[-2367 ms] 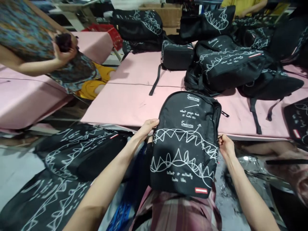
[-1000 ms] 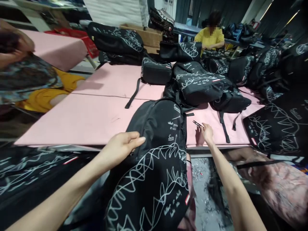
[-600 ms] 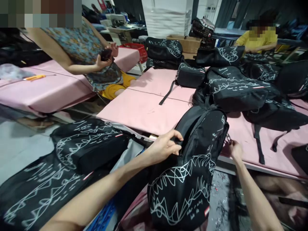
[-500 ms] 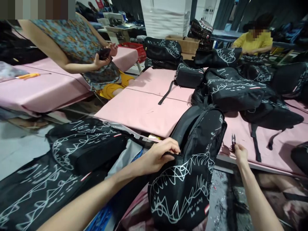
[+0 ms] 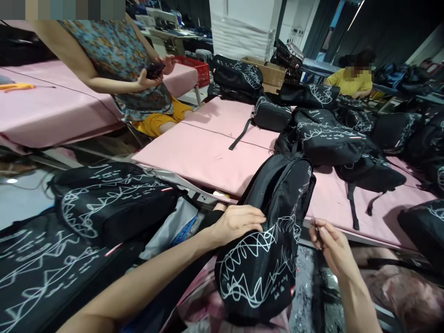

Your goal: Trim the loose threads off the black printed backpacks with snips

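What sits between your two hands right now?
In the head view, the black backpack stands between them: the left hand rests on its side, the right hand is just off its other edge, pinching something small and dark.
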